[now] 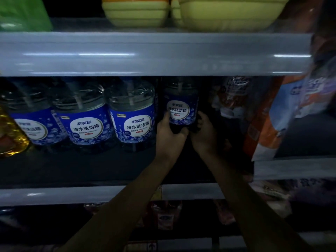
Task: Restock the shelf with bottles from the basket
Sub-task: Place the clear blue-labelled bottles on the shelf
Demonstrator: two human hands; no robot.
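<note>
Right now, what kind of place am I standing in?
Most likely a shop aisle: tiered grey metal shelving, a row of identical clear blue-labelled detergent bottles, and stacked pale green plastic basins above. Both hands grip another such bottle.

Both bare forearms reach up and forward from the bottom of the view, converging as they rise. The left arm comes in from the lower left and slants up to the right; the right arm comes in from the lower right and slants up to the left. The left hand is curled, back of the hand toward the camera, thumb raised along the left side of what it holds and fingers wrapped under. The right hand mirrors it on the right side, fingers bent inward at the top. The two hands sit close together, nearly touching at the fingertips, at the same height.
</note>
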